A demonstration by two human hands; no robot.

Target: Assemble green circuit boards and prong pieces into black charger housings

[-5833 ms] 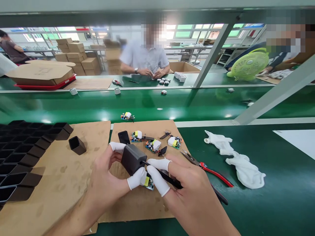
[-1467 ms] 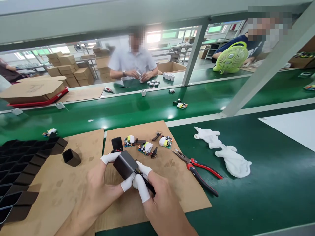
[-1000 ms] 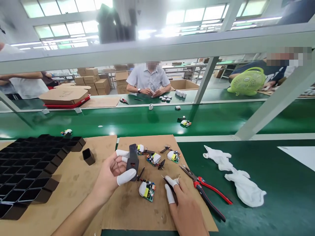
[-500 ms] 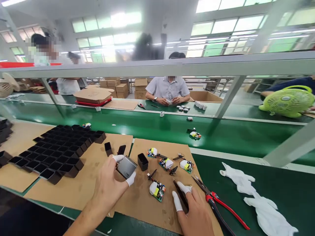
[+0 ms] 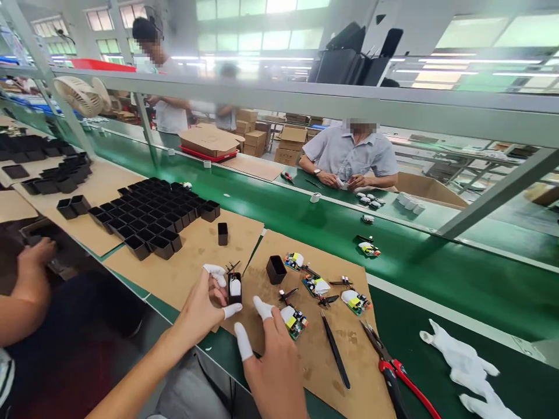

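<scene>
My left hand (image 5: 205, 305), with white finger cots, is closed around a black plastic case (image 5: 234, 299) above the cardboard. Inside its open top shows a white-covered part, with dark wires sticking out behind. Just right of the case is my right hand (image 5: 273, 355), thumb and index finger spread, holding nothing. It partly covers a circuit board (image 5: 297, 323) with yellow and white parts. Black tweezers (image 5: 335, 352) lie loose to the right of this hand. An empty black case (image 5: 276, 270) stands beyond, beside more circuit boards (image 5: 315, 285).
Rows of black cases (image 5: 148, 212) stand at left. Red-handled pliers (image 5: 395, 372) and white gloves (image 5: 458, 355) lie at right. Behind runs a green conveyor belt (image 5: 262, 203) under a metal frame. A person (image 5: 349, 154) sits opposite; another person's arm (image 5: 21, 291) is at left.
The view has swung left. My right hand has left the tweezers and moved toward the case. The case in my left hand has turned, its open top and contents now showing.
</scene>
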